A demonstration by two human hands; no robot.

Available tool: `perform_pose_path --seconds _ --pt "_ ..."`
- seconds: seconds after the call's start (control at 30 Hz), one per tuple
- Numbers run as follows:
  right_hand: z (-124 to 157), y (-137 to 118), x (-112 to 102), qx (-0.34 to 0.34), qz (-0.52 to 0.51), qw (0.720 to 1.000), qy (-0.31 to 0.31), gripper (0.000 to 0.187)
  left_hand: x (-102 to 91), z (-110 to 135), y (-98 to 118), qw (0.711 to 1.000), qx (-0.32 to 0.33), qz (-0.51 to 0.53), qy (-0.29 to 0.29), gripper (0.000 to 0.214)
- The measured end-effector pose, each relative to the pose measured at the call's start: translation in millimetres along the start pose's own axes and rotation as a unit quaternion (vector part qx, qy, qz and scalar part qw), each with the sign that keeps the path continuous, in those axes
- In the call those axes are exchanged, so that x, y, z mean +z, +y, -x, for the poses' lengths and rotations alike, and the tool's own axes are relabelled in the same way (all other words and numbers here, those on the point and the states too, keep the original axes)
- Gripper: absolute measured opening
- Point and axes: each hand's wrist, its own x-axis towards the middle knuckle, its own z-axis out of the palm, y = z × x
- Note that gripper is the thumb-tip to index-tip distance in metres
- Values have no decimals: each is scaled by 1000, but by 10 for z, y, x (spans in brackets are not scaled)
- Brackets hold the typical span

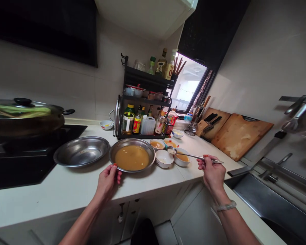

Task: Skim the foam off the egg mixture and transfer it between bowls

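Observation:
My left hand pinches the near rim of a round metal dish that holds a brownish-yellow liquid. In my right hand is the handle of a metal ladle, its bowl over the small bowls. Below the ladle's head stands a white bowl, pale inside. Beside it, partly behind the handle, a second white bowl contains orange-yellow liquid. Two more small bowls, one white and one with red bits, sit behind them with similar liquid.
Left of the dish lies another metal dish, with a lidded pan on the black stove. A black rack of bottles stands behind. Cutting boards, a knife block and a sink are on the right.

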Motion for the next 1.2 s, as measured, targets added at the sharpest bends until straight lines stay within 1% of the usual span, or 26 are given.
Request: perform_pose_path --seconds 0.17,0.23,0.27,0.33,0.4,0.47,0.5,0.57,0.67,0.7,0.77,0.83,0.9,0.97,1.03,1.1,1.2 --pt "229 -25 368 15 -2 998 -68 38 -9 -14 -26 1000 6 5 -6 34" --pt "357 -3 496 14 10 993 -113 37 -3 -4 -18 1000 9 0 -6 35" --pt "425 10 547 2 16 990 -139 36 3 3 -12 1000 11 -3 -6 35" --pt "560 35 616 -41 26 980 -194 31 13 15 0 1000 14 -6 -5 36" --pt "664 47 628 -100 34 964 -243 26 21 23 8 1000 14 -5 -4 37" --pt "706 42 578 -155 50 946 -282 21 23 26 12 1000 12 -3 -4 37" --pt "696 34 532 -178 60 938 -290 19 22 26 12 1000 12 -3 -5 37" --pt "620 15 406 -213 88 934 -272 17 18 23 11 1000 12 -4 -5 37" --pt "417 2 162 -235 148 944 -179 20 7 8 1 1000 8 -1 0 36" --pt "348 6 75 -236 172 945 -147 22 1 1 -5 1000 6 1 0 35" --pt "236 30 -91 -226 224 943 -102 27 -12 -12 -18 1000 2 6 -3 35" --pt "175 76 -232 -207 266 938 -85 32 -27 -20 -31 1000 0 9 -7 34" --pt "160 136 -333 -185 290 935 -86 35 -39 -19 -39 1000 -4 10 -8 34" --pt "164 193 -390 -161 292 939 -87 38 -43 -10 -40 1000 -7 13 -7 34" --pt "155 235 -413 -131 270 951 -77 40 -40 1 -34 1000 -9 17 -5 34" --pt "116 259 -416 -98 234 966 -55 40 -31 7 -25 1000 -9 17 -4 34" --pt "9 282 -412 -44 159 986 -2 39 -21 0 -17 1000 -5 10 -3 34"
